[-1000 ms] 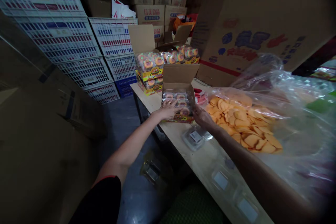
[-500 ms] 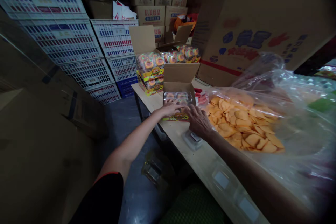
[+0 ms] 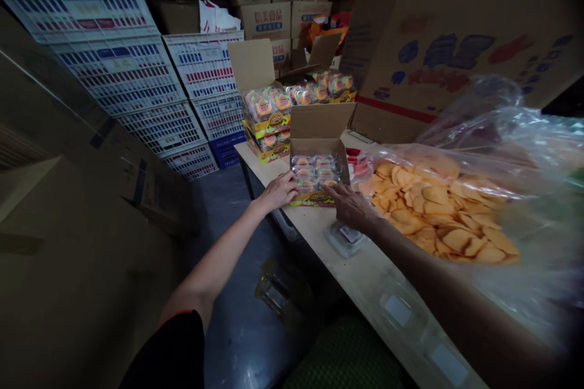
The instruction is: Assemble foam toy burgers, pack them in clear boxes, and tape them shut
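A small cardboard display box (image 3: 319, 127) with its lid flap raised stands on the long wooden table (image 3: 319, 231); clear snack packs (image 3: 314, 169) fill it. My left hand (image 3: 279, 189) rests against the box's near left corner. My right hand (image 3: 349, 205) lies at its near right corner, fingers spread on the front edge. Neither hand grips anything that I can make out. A clear lidded plastic container (image 3: 347, 237) sits on the table just below my right wrist.
A large clear bag of orange crackers (image 3: 438, 206) lies right of the box. Filled display boxes (image 3: 269, 115) stand behind it. White plastic crates (image 3: 150, 91) stack at left, cartons (image 3: 269, 18) at back, a big printed carton (image 3: 456, 42) at right. More clear containers (image 3: 401, 313) lie nearer me.
Both hands have slid back off the packs in the box to its near corners. The view has shifted slightly, so everything sits a little further right.
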Demonstrator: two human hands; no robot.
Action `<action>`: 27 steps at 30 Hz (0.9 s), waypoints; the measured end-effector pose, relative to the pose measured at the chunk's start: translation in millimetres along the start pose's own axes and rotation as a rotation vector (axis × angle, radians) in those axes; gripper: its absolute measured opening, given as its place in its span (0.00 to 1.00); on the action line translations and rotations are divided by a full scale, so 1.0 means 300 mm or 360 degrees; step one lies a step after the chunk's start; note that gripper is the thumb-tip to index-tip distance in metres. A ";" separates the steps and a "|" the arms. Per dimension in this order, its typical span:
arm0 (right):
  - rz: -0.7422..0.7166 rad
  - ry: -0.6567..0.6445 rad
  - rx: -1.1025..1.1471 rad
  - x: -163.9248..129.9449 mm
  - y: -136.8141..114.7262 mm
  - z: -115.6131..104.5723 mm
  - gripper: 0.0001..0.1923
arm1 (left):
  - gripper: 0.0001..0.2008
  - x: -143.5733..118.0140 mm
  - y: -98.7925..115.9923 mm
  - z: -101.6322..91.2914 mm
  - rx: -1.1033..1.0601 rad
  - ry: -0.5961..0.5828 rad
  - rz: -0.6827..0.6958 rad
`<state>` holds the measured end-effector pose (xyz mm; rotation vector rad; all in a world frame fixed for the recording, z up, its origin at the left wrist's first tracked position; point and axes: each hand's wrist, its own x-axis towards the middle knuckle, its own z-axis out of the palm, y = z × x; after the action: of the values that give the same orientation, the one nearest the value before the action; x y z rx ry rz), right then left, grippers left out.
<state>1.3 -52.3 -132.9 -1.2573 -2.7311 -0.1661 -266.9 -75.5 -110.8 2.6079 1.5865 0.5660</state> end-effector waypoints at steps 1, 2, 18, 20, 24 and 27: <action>-0.0008 0.0003 -0.0011 0.001 -0.002 -0.005 0.39 | 0.08 -0.005 0.008 0.013 0.0028 0.0011 -0.0018; -0.0012 0.0001 -0.0022 0.002 -0.005 -0.010 0.39 | 0.09 -0.008 0.016 0.024 0.0053 0.0017 -0.0036; -0.0013 -0.0007 0.0124 0.020 -0.016 -0.028 0.33 | 0.23 0.032 0.118 0.098 0.0294 -0.0006 -0.0026; -0.0038 -0.0007 0.0221 0.028 -0.006 -0.037 0.35 | 0.27 0.043 0.130 0.126 0.0330 0.0052 0.0091; 0.0419 0.0183 0.0654 0.033 0.067 -0.067 0.35 | 0.26 0.063 0.132 0.198 0.0422 0.0015 0.0095; 0.0789 0.0217 0.0827 0.008 0.113 -0.080 0.32 | 0.28 0.063 0.127 0.230 0.0488 0.0070 0.0045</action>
<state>27.3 -32.2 -107.2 -1.6097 -2.0630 0.4553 -204.2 -66.7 -161.4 2.8547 1.7807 0.4126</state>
